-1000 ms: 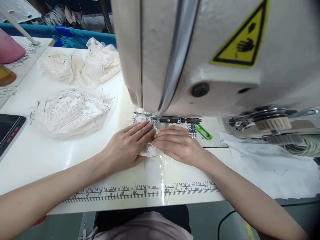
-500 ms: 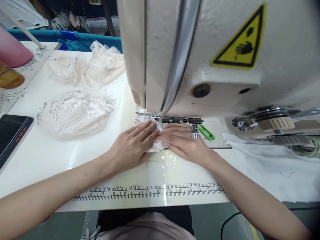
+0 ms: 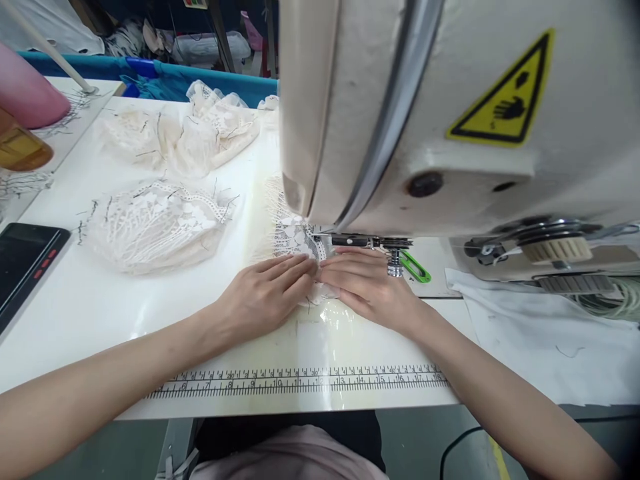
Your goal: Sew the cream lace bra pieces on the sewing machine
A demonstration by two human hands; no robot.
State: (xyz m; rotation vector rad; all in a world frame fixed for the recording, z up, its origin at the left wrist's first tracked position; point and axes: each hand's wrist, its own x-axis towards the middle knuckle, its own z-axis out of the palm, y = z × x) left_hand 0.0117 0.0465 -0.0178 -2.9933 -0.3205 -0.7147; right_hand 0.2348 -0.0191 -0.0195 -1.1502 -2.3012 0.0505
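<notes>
A piece of white lace [image 3: 295,235] lies under the needle area of the sewing machine [image 3: 320,120], its fringed edge spreading to the left. My left hand [image 3: 265,290] rests flat on the near left part of the lace, fingers stretched toward the needle. Flat on the lace's right side is my right hand [image 3: 373,287], its fingers extended and their tips close to the left fingertips. The machine's thread and metal parts partly cover the right fingers. Between and below the hands a small bit of lace shows; the rest is hidden under them.
More lace pieces with loose threads [image 3: 160,227] lie at the left, with a cream lace bundle [image 3: 200,133] behind. A phone [image 3: 30,267] sits at the left edge. Right of the needle are a green thread snipper [image 3: 415,267] and white cloth [image 3: 540,340]. A printed ruler [image 3: 300,382] runs along the front edge.
The lace has moved away from me under the machine, so more of it shows beyond the needle. My left hand has shifted slightly nearer to me. The camera view has turned a little left.
</notes>
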